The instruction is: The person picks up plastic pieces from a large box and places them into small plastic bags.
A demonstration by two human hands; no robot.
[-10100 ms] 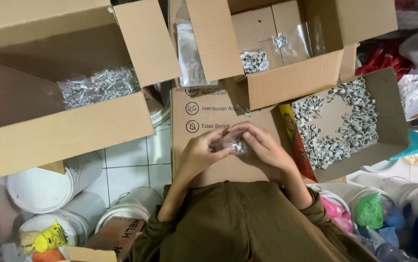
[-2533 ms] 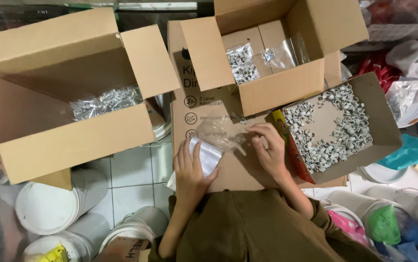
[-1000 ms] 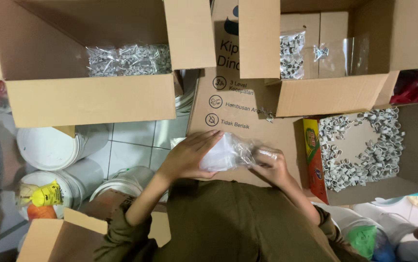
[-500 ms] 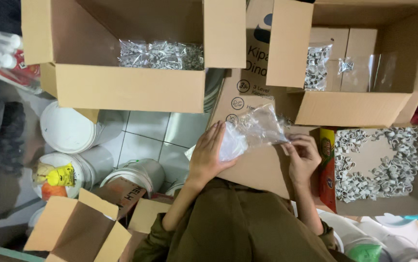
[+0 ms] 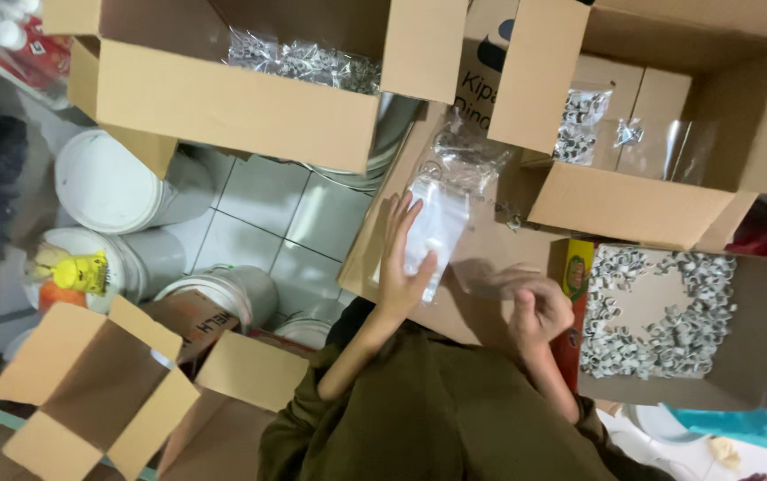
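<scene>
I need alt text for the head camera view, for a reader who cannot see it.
A person's left hand lifts a clear plastic bag over a flat cardboard sheet, while the right hand rests on it. Open cardboard boxes surround them, one tray holding small grey pieces.

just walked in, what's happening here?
A person seated among open cardboard boxes holds a clear plastic bag up in the left hand over a flat cardboard sheet. The right hand rests on that sheet, apparently empty. A shallow box at right holds loose small grey pieces; filled bags sit in the big box at left.
</scene>
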